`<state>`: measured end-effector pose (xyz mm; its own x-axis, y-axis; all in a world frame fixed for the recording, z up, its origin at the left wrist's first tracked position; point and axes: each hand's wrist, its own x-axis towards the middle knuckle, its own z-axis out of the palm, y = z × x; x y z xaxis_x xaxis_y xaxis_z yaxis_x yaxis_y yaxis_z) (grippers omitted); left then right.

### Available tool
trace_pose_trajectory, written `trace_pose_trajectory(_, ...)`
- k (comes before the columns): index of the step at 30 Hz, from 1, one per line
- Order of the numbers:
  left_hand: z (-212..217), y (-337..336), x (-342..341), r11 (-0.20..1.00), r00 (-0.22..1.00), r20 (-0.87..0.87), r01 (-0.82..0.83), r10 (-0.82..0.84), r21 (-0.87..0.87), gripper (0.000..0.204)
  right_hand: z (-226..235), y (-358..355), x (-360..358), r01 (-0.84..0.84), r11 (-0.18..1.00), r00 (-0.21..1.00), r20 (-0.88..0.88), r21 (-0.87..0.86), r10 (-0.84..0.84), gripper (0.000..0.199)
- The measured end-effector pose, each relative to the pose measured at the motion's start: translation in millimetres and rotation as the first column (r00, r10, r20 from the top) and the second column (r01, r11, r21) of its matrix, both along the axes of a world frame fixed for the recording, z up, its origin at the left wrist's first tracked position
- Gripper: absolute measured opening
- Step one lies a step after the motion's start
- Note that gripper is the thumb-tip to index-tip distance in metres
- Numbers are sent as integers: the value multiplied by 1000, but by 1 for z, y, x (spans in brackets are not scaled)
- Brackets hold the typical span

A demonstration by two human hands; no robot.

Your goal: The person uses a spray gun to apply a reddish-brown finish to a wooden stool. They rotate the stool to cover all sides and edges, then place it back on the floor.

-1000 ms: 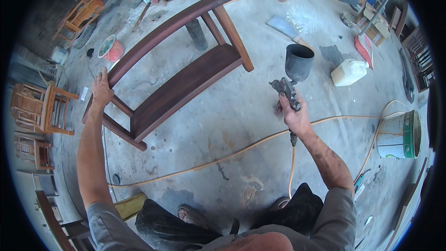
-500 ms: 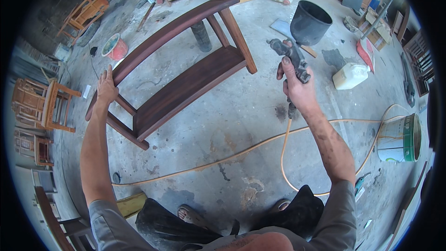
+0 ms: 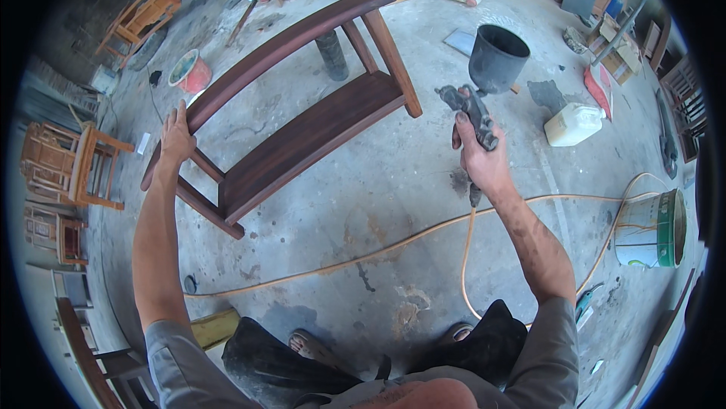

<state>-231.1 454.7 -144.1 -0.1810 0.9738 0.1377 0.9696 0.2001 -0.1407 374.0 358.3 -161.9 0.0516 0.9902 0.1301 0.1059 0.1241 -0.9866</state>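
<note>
My left hand (image 3: 177, 136) is closed over the near left end of a curved rail on a dark red-brown wooden furniture frame (image 3: 302, 140). The frame leans at a slant, with legs and a broad flat board below the rail. In my right hand (image 3: 485, 159) is a black spray gun (image 3: 473, 110), gripped by its handle and held to the right of the frame, apart from it. A large dark cup (image 3: 497, 61) is mounted on the gun. From the handle's lower end hangs a tan air hose (image 3: 465, 258).
The hose loops over the concrete floor (image 3: 325, 288). A black cylinder (image 3: 331, 57) stands behind the frame, a red bucket (image 3: 190, 72) left of it. To the right are a white jug (image 3: 573, 124) and a white-green bucket (image 3: 646, 229). Wooden chairs (image 3: 76, 163) line the left side.
My right hand has turned the spray gun slightly, and its cup has come a little lower and to the left. My left hand keeps its place on the rail.
</note>
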Motion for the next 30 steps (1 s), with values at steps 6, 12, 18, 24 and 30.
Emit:
trace_pose_trajectory(6, -11, -14, -22, 996, 997, 23, 78, -78, -34, 66, -64, -22, 6, -17, 1000, 988, 154, -4, 17, 43)
trace_pose_trajectory(12, 20, 9, 59, 997, 995, -96, 26, -34, -76, 68, -67, -73, -13, -159, 986, 983, 88, -55, 164, 46)
trace_pose_trajectory(18, 20, -6, 46, 996, 999, -8, -49, 48, -75, 83, -28, -95, -124, -484, 871, 874, 1, -87, 486, 51)
trace_pose_trajectory(24, 29, -2, 43, 987, 999, 33, -23, 29, -161, 85, -3, -108, -233, -615, 777, 771, -108, 132, 628, 51)
trace_pose_trajectory(30, 26, 8, 39, 993, 992, 119, 62, -49, -105, 87, 11, -127, -298, -642, 758, 745, -142, 113, 652, 50)
